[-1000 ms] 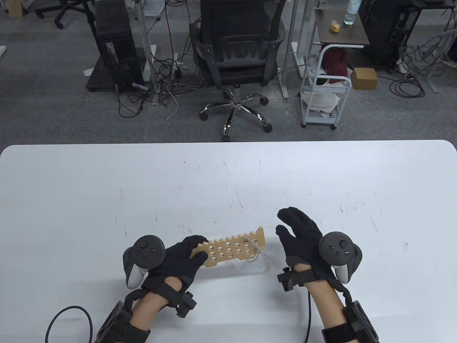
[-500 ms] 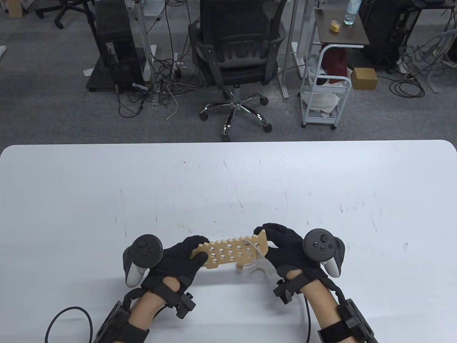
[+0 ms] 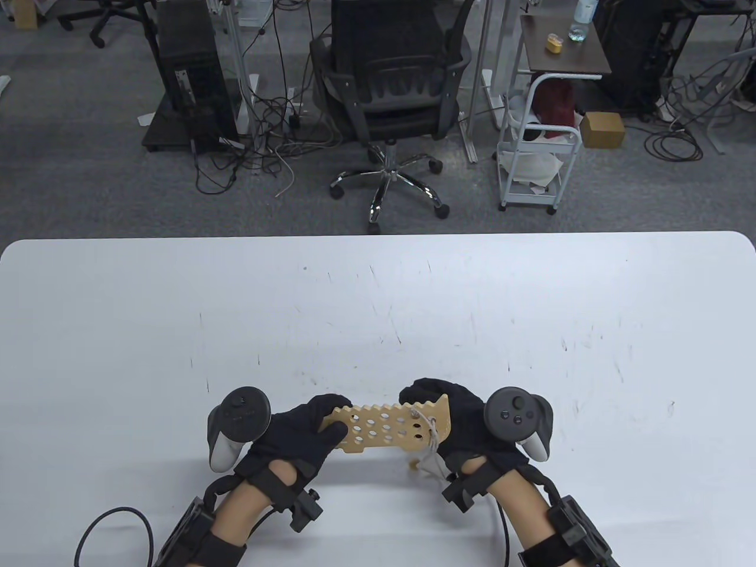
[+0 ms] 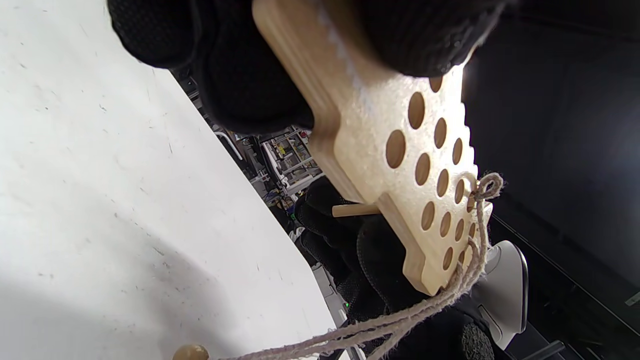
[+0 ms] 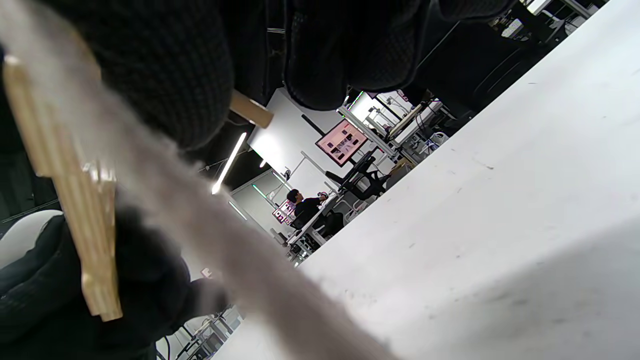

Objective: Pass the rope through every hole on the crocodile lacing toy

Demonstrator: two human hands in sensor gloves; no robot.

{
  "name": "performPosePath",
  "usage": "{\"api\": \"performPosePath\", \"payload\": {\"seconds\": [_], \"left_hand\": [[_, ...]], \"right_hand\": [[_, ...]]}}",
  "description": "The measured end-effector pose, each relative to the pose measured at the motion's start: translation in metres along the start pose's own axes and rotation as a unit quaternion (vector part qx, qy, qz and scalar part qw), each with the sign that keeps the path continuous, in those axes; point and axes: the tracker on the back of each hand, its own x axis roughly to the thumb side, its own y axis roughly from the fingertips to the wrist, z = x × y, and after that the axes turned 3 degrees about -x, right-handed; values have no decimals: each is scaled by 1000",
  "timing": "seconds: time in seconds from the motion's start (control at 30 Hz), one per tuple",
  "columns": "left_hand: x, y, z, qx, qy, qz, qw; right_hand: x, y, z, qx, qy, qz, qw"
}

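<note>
- No readable writing on toy, gloves or trackers; the pink screen far off in the right wrist view is too small to read
- Far left, beyond the counter [image 3: 118,307]: black computer tower [image 3: 189,77] on the floor with loose cables [image 3: 266,136] beside it
- Left hand [image 3: 298,434]: fingers and thumb curled round the left end of the crocodile lacing toy [image 3: 387,426], thumb lying on its top face; a tracker [image 3: 236,422] sits on the back of the hand
- Toy: pale wooden board with rows of round holes and a toothed far edge, held between both hands, lifted off the white counter near its front edge
- Rope [image 4: 465,280]: light twine knotted at a hole near the toy's right end, strands hanging down under the board; in the left wrist view a wooden pin [image 4: 355,210] juts out past the board's edge
- Right hand [image 3: 458,422]: fingers wrapped round the right end of the toy, grip clamped on it, partly hiding that end; whether it also touches the rope cannot be told
- Behind centre: black office chair [image 3: 393,77]
- Right rear: white cart [image 3: 537,159], a small brown side table [image 3: 564,50] carrying a clear bottle [image 3: 582,18], cardboard box [image 3: 602,130] on the floor
</note>
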Motion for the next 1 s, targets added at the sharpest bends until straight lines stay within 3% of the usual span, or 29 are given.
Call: {"api": "performPosePath", "payload": {"seconds": [0.4,1.0], "left_hand": [[0,1,-4,20,1,-8,1000],[-2,6,-14,76,-2,-41,996]], "right_hand": [[-2,0,1,-22,30,10,999],[-10,1,21,-83,45,-39,995]]}}
